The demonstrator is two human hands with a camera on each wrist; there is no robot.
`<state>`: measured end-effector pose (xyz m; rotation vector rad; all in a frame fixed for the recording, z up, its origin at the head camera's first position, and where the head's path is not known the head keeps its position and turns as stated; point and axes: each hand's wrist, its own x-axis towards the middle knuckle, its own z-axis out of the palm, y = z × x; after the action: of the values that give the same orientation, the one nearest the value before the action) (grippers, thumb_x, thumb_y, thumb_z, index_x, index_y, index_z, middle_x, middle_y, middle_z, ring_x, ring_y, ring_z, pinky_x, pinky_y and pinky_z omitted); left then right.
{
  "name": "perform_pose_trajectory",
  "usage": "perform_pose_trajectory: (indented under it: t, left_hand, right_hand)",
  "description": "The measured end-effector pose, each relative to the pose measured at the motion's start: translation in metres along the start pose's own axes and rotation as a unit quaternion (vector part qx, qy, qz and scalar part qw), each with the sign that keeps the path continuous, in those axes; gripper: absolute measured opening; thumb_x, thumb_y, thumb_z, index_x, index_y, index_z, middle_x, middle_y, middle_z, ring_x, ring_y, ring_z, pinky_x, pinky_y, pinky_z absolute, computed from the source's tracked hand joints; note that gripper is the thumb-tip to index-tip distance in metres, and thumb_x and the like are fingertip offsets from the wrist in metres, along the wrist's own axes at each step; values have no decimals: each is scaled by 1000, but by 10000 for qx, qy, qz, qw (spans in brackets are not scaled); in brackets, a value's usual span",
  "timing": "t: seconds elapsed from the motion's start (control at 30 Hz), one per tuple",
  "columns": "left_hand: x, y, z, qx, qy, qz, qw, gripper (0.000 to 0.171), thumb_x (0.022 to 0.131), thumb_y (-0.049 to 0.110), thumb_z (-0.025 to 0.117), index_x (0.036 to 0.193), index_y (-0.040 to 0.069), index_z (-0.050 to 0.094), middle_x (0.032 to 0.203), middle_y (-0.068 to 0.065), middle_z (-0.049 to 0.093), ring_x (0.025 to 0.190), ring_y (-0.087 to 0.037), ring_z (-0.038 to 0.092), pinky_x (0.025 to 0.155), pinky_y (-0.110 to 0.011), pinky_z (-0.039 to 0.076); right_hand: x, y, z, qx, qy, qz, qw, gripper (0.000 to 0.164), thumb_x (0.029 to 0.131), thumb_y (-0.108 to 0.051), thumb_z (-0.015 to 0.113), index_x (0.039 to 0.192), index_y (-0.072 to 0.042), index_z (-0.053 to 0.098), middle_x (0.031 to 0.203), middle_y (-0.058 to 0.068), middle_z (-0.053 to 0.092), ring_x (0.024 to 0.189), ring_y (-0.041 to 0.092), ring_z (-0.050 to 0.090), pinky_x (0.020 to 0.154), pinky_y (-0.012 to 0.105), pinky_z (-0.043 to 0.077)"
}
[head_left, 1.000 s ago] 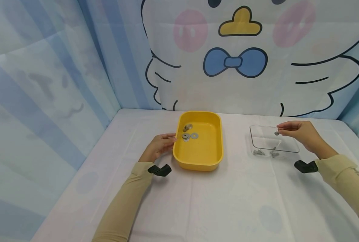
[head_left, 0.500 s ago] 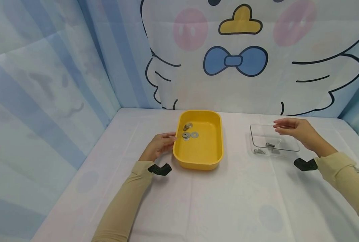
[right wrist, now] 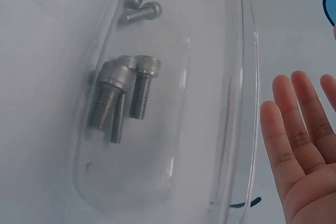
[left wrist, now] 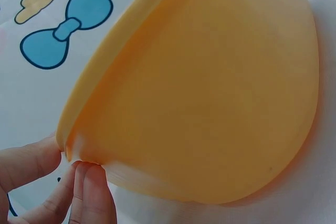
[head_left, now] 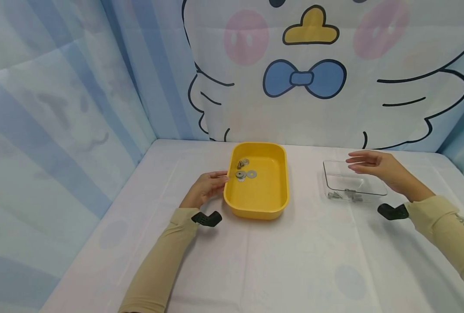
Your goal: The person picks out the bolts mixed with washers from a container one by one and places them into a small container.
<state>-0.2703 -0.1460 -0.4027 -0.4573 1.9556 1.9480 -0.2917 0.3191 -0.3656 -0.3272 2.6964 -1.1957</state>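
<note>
Screws [right wrist: 147, 67] are lying in the clear box [head_left: 372, 194] at three o'clock from the yellow tray [head_left: 267, 195], the empty right hand [head_left: 386, 170] hovering over it, fingers extended, the left hand [head_left: 204, 188] pinching the tray's nine-o'clock rim.

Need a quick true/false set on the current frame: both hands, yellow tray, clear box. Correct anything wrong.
1. The left hand holds the yellow tray by its rim. True.
2. Several screws lie in the clear box. True.
3. The right hand is pinching a screw. False: the right hand has its fingers extended and holds nothing.
4. The flat washers are in the clear box. False: the flat washers lie in the yellow tray.
5. The tray and the box are touching. False: they stand apart on the white cloth.
</note>
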Motion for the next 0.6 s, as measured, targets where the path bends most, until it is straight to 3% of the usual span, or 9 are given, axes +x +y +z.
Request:
perform_pose_trajectory:
  t: [0.07, 0.2, 0.3, 0.43, 0.6]
  left_hand:
    - [0, 0, 0, 15, 13, 0, 10000, 42, 90, 12, 63, 131, 8, 55, 129, -12, 59, 82, -9, 61, 71, -16, 55]
    - [-1, 0, 0, 6, -5, 26, 10000, 43, 90, 12, 63, 131, 7, 54, 129, -13, 59, 83, -10, 61, 71, -16, 55]
    - [-1, 1, 0, 0, -47, 67, 10000, 43, 90, 12, 63, 132, 6, 54, 130, -14, 58, 83, -9, 61, 70, -16, 55]
    - [-1, 1, 0, -16, -49, 49, 10000, 43, 90, 12, 63, 131, 6, 54, 130, -14, 58, 81, -9, 61, 70, -15, 55]
    - [-2, 1, 0, -63, -37, 5, 10000, 42, 90, 11, 63, 131, 7, 54, 129, -13, 59, 81, -9, 62, 71, -16, 55]
  right_hand:
    - [0, -4, 1, 40, 10, 9, 10000, 62, 90, -37, 62, 138, -5, 41, 110, -29, 56, 90, -22, 48, 102, 61, 37]
    - [1, -15, 5, 194, 43, -150, 9997, 56, 90, -31, 62, 137, -7, 43, 109, -29, 57, 94, -18, 53, 95, 27, 50]
    - [2, -25, 8, 499, -6, -369, 9981, 51, 91, -25, 63, 136, -9, 46, 109, -28, 59, 96, -13, 58, 80, 9, 48]
    - [5, -39, 15, 960, -60, -508, 9941, 47, 90, -21, 63, 134, -10, 48, 108, -25, 61, 95, -8, 61, 80, 10, 51]
    - [12, -59, 25, 1356, -79, -376, 9900, 50, 91, -22, 63, 135, -6, 45, 107, -21, 62, 94, -4, 63, 81, 15, 54]
